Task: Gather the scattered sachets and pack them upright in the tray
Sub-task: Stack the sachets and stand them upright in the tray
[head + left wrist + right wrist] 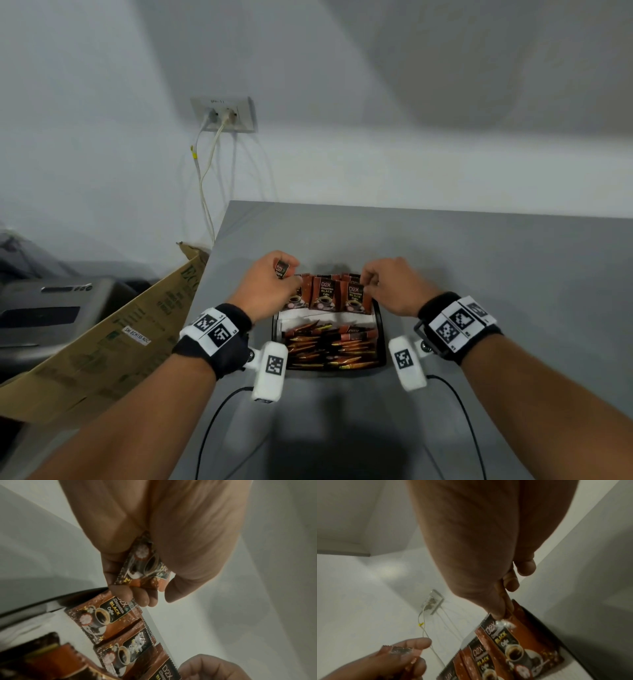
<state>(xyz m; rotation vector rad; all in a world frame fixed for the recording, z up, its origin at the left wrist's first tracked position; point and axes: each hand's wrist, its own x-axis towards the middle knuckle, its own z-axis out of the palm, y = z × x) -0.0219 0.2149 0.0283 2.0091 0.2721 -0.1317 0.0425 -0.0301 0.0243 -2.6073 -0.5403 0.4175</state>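
the grey flat tabletop [479, 274] carries a black rectangular plastic tray [379, 337] at its near middle, with two compartments: the far one, toward 12 o'clock, holds a row of brown foil coffee sachets standing upright [323, 291], and the near one, toward 6 o'clock, holds a heap of slim brown-and-orange stick sachets lying flat [329, 347].

the left hand [267, 286] sits at the tray's 10 o'clock corner, fingers curled round one loose brown foil coffee sachet [282, 269], which is held clear above the row; the left wrist view shows that sachet [142, 563] folded into the palm, its long axis running roughly up and down, with the standing row just below the fingertips [137, 597] toward 6 o'clock.

the right hand [390, 287] is at the tray's 1 o'clock corner, thumb and forefinger pinching the top edge of the rightmost standing sachet [513, 639] and steadying it.

the held sachet lies just left of and above the row's left end, so the left hand is the nearer one to seat it; i judge the coming move is a short drop toward 4 o'clock, long axis kept vertical, into the gap at the row's left end. whether that gap is wide enough is hidden by the hand.
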